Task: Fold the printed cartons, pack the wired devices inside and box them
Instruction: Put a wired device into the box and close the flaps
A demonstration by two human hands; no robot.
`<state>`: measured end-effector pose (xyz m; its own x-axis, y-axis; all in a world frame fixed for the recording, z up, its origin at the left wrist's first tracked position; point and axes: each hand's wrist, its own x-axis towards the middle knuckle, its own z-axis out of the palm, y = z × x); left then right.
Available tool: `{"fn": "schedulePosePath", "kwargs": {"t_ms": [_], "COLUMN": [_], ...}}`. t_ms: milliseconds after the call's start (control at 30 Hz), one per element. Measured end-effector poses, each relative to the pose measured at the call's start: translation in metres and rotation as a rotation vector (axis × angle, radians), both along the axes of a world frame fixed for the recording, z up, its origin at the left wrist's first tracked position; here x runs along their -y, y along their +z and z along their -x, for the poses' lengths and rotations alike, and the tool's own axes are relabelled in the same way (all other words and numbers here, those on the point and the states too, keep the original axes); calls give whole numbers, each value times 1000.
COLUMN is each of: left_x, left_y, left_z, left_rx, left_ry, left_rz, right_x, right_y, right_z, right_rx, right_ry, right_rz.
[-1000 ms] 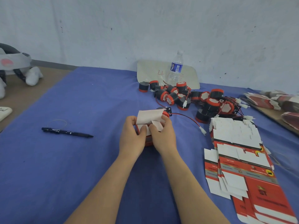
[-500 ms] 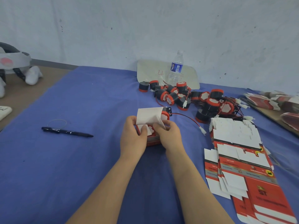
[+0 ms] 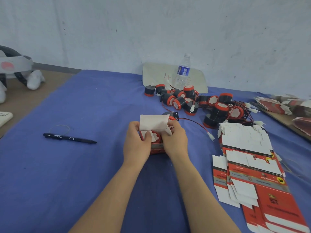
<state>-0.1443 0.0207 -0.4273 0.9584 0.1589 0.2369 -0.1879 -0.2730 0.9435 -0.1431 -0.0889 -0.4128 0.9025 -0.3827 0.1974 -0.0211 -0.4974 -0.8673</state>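
near the middle of the blue cloth [image 3: 80, 174] both hands were busy with a small red carton [image 3: 156, 148] that stood on the cloth. the left hand [image 3: 136, 145] gripped its left side, fingers curled round the wall and the thumb pressed down on a white side flap. the right hand [image 3: 175, 142] gripped the right side, its fingertips pinching the other side flap by the rim. the lid flap [image 3: 154, 122] stood up at the far edge, white side toward the person. inside sat a wired device [image 3: 157, 137] — its white face with a red rim showed between the two thumbs. from just behind the lid flap a red and black wire [image 3: 193, 121] ran right over the cloth to a white plug [image 3: 210, 136]; whether it belonged to the packed device i could not tell.

farther back lay a heap of devices [image 3: 193, 101], black and red, wires tangled. right of the hands a stack of flat cartons [image 3: 249, 165] was fanned out, and more lay at the far right edge. a black pen [image 3: 69, 137] lay well to the left — a water bottle [image 3: 183, 71] stood by the wall, before a pale board [image 3: 156, 73].
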Motion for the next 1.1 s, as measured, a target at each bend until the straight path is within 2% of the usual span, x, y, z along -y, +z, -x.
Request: {"fn": "schedulePosePath", "kwargs": {"t_ms": [100,200,333,467,567,667,767,900,1000,1100], "left_x": [1,2,0,-3,-4,-8,-11,-15,-21,-25], "left_y": [0,0,0,0,0,1,3,6,9,10], "left_z": [0,0,-2,-4,-5,-6,-5,-5,-6,-7], "left_rx": [2,5,7,18,3,-3,23,-33,-116,-131], "left_ry": [-8,1,24,22,4,-52,-120,-169,-194,-253], "left_rz": [17,14,14,19,53,130,92,153,219,164], "right_x": [-4,-7,6,22,22,19,19,31,42,45], "right_y": [0,0,5,12,9,5,6,10,14,14], "right_z": [5,10,12,15,11,10,12,14,17,19], "right_rx": [107,133,85,-16,-4,59,111,-83,-257,-323], "right_ry": [-31,-33,165,391,337,237,309,534,669,687], "right_rz": [57,96,252,220,214,107,85,312,166,37]}}
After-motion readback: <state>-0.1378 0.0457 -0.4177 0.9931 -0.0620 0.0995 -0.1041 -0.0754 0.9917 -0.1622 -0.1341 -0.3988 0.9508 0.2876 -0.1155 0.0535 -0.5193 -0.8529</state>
